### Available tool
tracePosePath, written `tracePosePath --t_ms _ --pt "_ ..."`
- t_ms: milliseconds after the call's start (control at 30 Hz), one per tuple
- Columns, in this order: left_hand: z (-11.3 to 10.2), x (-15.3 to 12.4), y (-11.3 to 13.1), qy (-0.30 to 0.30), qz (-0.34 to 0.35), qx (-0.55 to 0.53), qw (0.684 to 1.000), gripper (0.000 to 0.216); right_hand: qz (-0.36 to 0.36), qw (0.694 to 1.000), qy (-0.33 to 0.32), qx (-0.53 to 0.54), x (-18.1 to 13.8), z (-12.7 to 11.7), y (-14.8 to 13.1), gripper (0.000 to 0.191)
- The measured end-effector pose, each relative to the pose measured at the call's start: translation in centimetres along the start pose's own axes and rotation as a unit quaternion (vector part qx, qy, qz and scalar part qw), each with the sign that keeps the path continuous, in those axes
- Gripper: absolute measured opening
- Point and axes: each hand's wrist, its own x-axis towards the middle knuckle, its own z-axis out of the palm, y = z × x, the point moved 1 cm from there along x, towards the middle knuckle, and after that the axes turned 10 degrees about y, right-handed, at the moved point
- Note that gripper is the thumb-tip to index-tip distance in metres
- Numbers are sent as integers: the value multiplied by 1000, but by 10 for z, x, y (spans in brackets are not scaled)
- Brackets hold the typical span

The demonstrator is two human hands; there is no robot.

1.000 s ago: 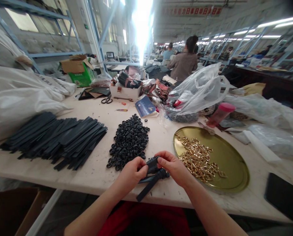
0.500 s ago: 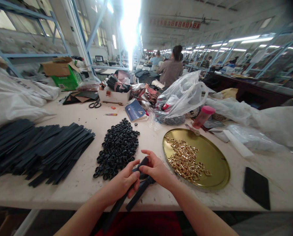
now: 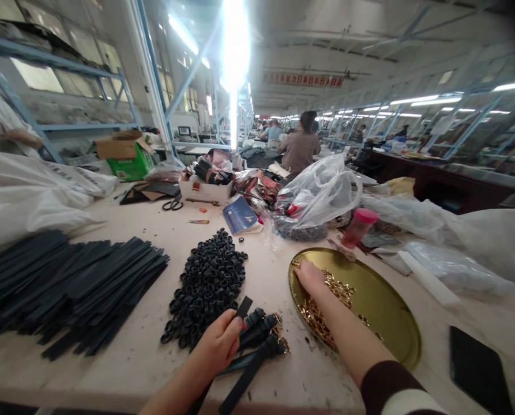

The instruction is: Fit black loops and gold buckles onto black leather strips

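Head view is showing the left hand [image 3: 219,346] gripping a black strap [image 3: 244,307] with closed fingers, near the front edge of the desk [image 3: 274,253]. The right hand [image 3: 311,276] is resting on gold buckles [image 3: 341,290] in the round tray [image 3: 387,300]. Its fingers are curling down, and whether they are pinching one cannot be told.

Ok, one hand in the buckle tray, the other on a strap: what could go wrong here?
The right hand digs among the gold buckles with the forearm across the tray; it might sweep some out.
The left hand pinches one black strap by the table's front edge, which the finished straps beside it reach; any could slide off.
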Motion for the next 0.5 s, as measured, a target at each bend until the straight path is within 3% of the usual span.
tracePosePath --t_ms 167,300,400,500 --pt "-2 -1 -10 -14 27 60 998 32 -57 998 2 27 -11 -2 -3 8" --pt "-1 -2 3 17 127 153 980 28 -130 986 -22 103 -54 -16 -22 10" --pt "5 0 19 61 204 233 949 25 -184 962 -93 179 -101 -29 -46 11" --pt "11 1 26 69 221 289 929 22 -220 910 -166 309 -139 -40 -64 18"
